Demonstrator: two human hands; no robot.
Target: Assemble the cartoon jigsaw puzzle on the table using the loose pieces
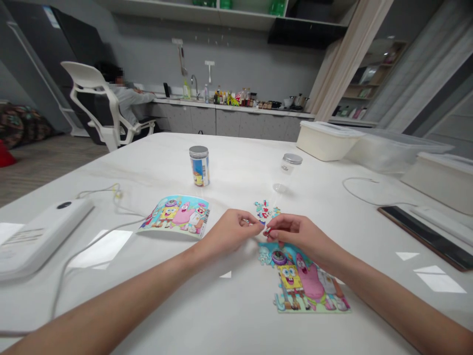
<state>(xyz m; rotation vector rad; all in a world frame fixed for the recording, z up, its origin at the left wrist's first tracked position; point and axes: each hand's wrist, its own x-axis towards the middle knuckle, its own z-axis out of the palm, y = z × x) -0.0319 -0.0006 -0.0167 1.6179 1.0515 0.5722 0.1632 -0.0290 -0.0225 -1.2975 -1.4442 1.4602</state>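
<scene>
A partly assembled cartoon jigsaw puzzle (310, 286) lies in front of me, its left edge uneven. Just above it, my right hand (297, 231) pinches a small puzzle piece (267, 230) with some red on it. My left hand (234, 228) is closed close by, thumb and forefinger meeting at a small blue bit, probably another puzzle piece (262, 223). The fingertips of both hands almost touch. Beyond them lie several loose puzzle pieces (263, 208), partly hidden by my hands. To the left rests a curled picture sheet (179, 215) with the same cartoon figures.
A labelled jar (199, 167) and a clear jar (289, 172) stand farther back. White power strip (44, 236) and cable are at left. A phone (424, 236) and lidded boxes (327, 140) sit at right. A person (125, 101) sits in a chair behind the table.
</scene>
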